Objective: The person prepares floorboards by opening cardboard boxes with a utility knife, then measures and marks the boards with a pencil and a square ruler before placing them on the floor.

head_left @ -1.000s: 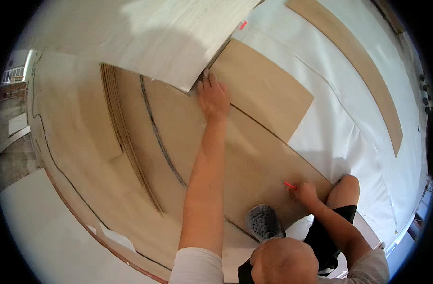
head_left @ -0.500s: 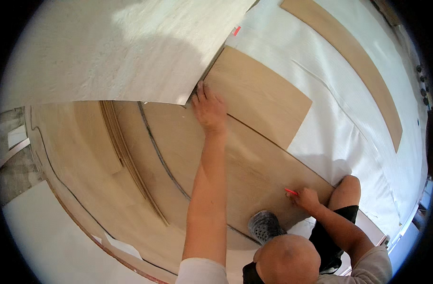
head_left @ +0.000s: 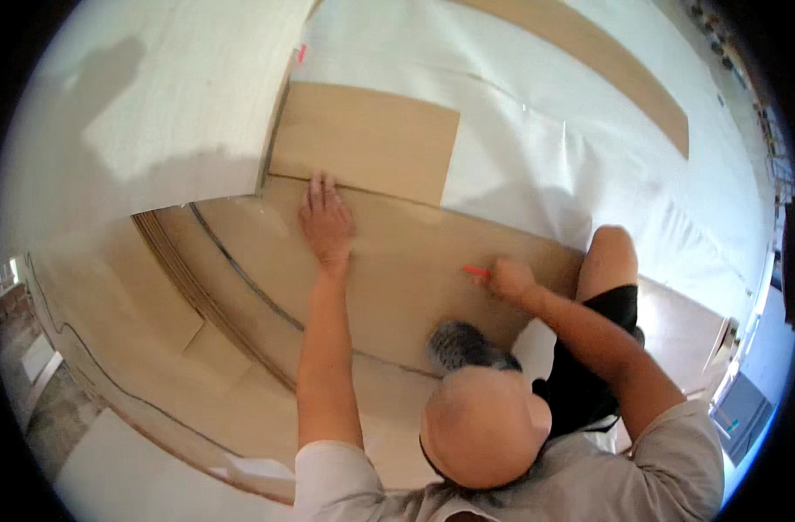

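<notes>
My left hand [head_left: 326, 228] lies with fingers extended on a long tan board [head_left: 397, 261], at its seam with a shorter tan rectangular board [head_left: 364, 139]. A large pale sheet [head_left: 171, 104] borders the rectangle on the left. My right hand [head_left: 506, 283] grips a slim red pen-like tool [head_left: 476, 270] low over the long board, near my bent knee. A dark perforated shoe [head_left: 458, 344] rests on the board below it. A dark line and a stack of thin board edges [head_left: 167, 252] run along the left side.
A white creased sheet [head_left: 528, 174] covers the right side, with a long tan strip [head_left: 606, 56] on it. A small red object [head_left: 303, 54] is at the pale sheet's edge. A white panel [head_left: 128, 461] and rough grey ground [head_left: 54, 409] lie at lower left.
The view has shifted and turned. My left hand has slid from the pale sheet's corner onto the seam between the tan boards. My right hand still holds the red tool.
</notes>
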Motion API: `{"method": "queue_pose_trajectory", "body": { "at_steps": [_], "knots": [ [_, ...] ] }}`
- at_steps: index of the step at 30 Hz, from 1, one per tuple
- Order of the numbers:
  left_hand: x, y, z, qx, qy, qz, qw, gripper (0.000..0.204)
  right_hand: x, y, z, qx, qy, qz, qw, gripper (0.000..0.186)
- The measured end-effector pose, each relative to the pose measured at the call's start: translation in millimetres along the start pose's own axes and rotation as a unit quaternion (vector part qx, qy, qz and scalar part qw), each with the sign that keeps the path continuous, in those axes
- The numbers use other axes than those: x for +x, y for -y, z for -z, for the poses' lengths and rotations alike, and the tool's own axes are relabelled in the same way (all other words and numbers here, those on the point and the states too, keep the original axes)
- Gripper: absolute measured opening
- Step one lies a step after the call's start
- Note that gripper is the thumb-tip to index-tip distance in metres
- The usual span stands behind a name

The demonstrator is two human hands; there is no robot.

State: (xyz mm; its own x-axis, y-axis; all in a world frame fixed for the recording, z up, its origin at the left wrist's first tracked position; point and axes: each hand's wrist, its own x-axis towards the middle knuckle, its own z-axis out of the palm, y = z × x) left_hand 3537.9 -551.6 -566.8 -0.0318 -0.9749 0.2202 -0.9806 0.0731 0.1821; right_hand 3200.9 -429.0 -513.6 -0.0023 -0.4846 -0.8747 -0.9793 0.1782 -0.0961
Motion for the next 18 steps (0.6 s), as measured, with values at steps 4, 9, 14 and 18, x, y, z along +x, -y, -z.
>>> {"method": "queue_pose_trajectory", "body": {
  "at_steps": [4,9,14,18],
  "knots": [
    [0.2,1.7,-14.1,-0.059,0.055,-0.062,0.995,0.048,9.8,-1.9,-2.9,-0.010,-0.029,0.028,0.999,0.059],
    [-17.6,19.0,-51.3,-0.083,0.077,-0.107,0.988,0.054,25.9,-21.0,-18.1,0.009,-0.043,0.089,0.995,0.044],
    [9.9,-3.6,-45.9,-0.041,0.128,-0.094,0.987,0.045,25.4,-23.3,14.9,0.155,-0.054,0.099,0.981,0.027],
    [34.3,1.4,-60.1,-0.079,0.113,-0.152,0.979,0.042,37.4,-27.3,18.5,0.149,-0.048,0.063,0.986,0.029]
  ]
}}
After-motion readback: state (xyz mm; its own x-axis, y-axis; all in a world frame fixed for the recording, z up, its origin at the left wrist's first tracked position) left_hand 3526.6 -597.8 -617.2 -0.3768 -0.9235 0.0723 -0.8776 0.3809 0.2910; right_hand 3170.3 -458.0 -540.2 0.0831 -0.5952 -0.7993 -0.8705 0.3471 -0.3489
